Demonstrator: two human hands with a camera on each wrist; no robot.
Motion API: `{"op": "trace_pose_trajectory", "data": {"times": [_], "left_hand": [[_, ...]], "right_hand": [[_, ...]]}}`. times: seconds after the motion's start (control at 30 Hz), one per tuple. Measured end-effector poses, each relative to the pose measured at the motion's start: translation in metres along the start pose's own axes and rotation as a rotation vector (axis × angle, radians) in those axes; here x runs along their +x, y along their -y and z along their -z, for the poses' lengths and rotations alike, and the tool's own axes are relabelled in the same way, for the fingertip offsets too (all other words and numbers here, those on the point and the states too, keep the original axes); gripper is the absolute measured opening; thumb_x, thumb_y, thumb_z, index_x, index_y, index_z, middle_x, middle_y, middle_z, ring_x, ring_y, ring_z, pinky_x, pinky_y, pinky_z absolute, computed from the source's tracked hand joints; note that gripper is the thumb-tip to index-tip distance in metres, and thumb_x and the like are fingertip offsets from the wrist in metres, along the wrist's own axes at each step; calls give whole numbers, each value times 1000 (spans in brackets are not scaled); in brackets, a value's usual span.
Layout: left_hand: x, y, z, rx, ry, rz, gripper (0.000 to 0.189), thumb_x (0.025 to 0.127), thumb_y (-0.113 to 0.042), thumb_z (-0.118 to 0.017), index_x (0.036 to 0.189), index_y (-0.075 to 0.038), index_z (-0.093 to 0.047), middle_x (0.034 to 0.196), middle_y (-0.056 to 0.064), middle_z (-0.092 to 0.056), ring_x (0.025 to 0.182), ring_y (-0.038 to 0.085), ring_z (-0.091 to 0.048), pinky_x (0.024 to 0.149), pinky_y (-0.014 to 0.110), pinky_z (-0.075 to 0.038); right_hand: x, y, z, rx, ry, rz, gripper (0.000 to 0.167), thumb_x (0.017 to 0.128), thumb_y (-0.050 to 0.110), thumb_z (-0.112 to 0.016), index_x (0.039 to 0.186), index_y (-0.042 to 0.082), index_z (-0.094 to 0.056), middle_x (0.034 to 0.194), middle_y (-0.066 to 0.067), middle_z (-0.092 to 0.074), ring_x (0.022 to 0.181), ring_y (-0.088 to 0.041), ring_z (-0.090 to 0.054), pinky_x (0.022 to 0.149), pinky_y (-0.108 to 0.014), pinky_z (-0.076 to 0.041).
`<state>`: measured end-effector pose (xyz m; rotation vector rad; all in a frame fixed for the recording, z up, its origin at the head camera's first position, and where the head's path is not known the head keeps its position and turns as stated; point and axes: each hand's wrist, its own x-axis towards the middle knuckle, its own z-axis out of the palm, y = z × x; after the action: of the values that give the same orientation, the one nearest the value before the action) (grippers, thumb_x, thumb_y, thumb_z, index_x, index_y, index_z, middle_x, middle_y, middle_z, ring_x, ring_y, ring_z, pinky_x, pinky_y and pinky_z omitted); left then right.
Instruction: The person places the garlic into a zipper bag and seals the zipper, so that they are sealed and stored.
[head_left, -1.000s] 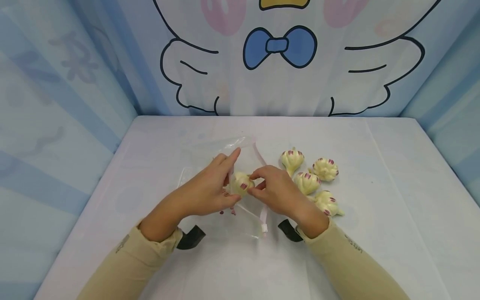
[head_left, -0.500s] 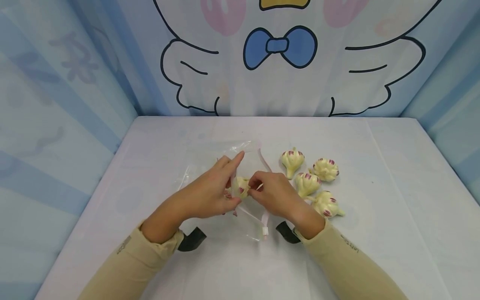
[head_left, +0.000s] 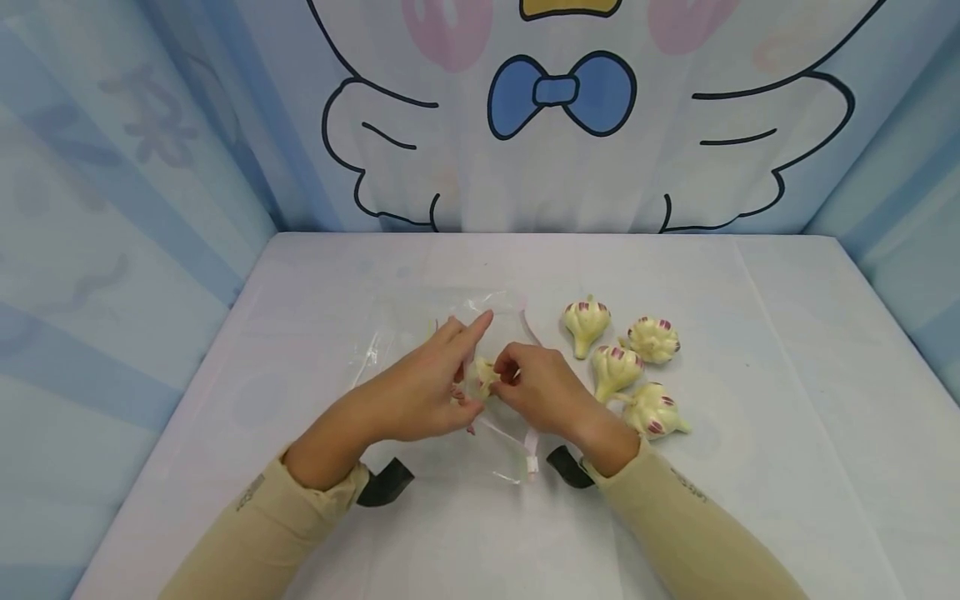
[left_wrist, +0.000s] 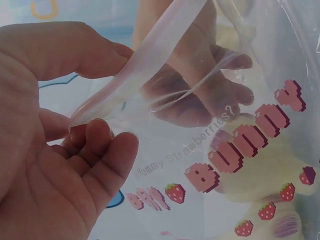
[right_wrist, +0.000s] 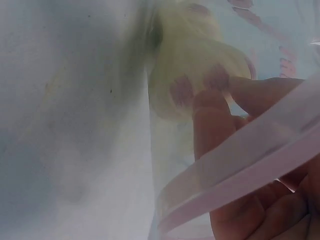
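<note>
Between my hands lies a clear zip bag (head_left: 405, 308) with pink "Bunny" lettering (left_wrist: 250, 135) and a pink zip strip (left_wrist: 145, 60). My left hand (head_left: 420, 383) pinches the strip at the mouth, holding it up between thumb and finger in the left wrist view. My right hand (head_left: 543, 383) reaches in past the rim, its thumb and finger pinching a cream garlic bulb (right_wrist: 200, 75) with purple patches. In the head view this bulb (head_left: 486, 375) shows between the hands, partly hidden. Through the film, the left wrist view shows further garlic (left_wrist: 250, 172) inside the bag.
Several garlic bulbs lie in a group right of the bag, among them one at the back (head_left: 587, 321) and one at the front (head_left: 654, 410). A white zip slider (head_left: 532, 464) sits at the bag's near corner. Curtains surround the white table (head_left: 750, 500).
My right hand has moved slightly left and nearer the body, its fingers more curled at the garlic bulb, which now shows less. The left hand and bag have shifted slightly right and nearer.
</note>
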<state>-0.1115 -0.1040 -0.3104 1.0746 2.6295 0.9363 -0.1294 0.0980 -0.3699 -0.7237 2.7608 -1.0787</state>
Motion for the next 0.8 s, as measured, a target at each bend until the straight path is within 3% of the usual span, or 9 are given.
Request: {"op": "trace_pose_trajectory", "data": {"times": [0.1,0.17,0.23,0.33,0.4,0.5,0.6,0.8], "left_hand": [[0,0,0,4,17,-3,92,83,-5,-77,156,7,-21,97,2,-44,87,18,-50,69,23,-48],[0,-1,0,4,30,8,93,83,-6,-77,156,6,-20,97,2,-44,106,28,-54,71,23,-49],[0,0,-1,3,39,13,93,83,-5,-76,156,6,-20,97,2,-44,125,41,-46,72,24,-49],[0,2,-3,2,45,16,92,83,-4,-75,156,6,-20,96,2,-44,137,48,-33,76,25,-49],[1,2,-4,6,45,14,92,83,-3,-75,156,6,-20,97,3,-44,130,44,-42,77,24,-49],[1,2,-6,31,45,9,93,83,-5,-76,156,6,-20,99,5,-44,104,25,-55,76,23,-49],[2,2,-8,56,46,3,93,83,-6,-77,156,6,-21,101,5,-44,79,12,-49,72,21,-48],[2,4,-8,73,41,-1,93,83,-8,-78,155,6,-23,101,4,-44,76,9,-46,72,21,-47]], "right_hand": [[2,-1,-3,-32,-9,-2,10,89,11,-71,94,5,-66,82,1,-64,70,-11,-56,66,-29,-50],[4,-2,-4,-49,-9,-11,9,89,12,-71,94,6,-66,82,2,-64,70,-11,-56,66,-29,-49],[5,-2,-7,-55,-5,-20,9,90,13,-70,93,6,-66,81,2,-63,69,-12,-55,67,-29,-49],[7,-2,-9,-50,6,-29,8,91,14,-69,92,7,-65,79,3,-62,68,-12,-54,65,-29,-48],[9,-1,-10,-47,7,-29,7,91,13,-68,92,6,-65,77,3,-60,66,-12,-53,64,-29,-47],[10,0,-12,-51,-6,-33,7,92,12,-67,90,6,-63,74,3,-57,65,-14,-51,63,-29,-46],[13,1,-14,-58,-20,-46,8,93,12,-67,89,7,-62,72,3,-56,65,-15,-51,63,-30,-45],[15,1,-17,-14,-24,-69,8,93,12,-67,97,5,-68,85,0,-67,78,-17,-62,74,-31,-53]]}}
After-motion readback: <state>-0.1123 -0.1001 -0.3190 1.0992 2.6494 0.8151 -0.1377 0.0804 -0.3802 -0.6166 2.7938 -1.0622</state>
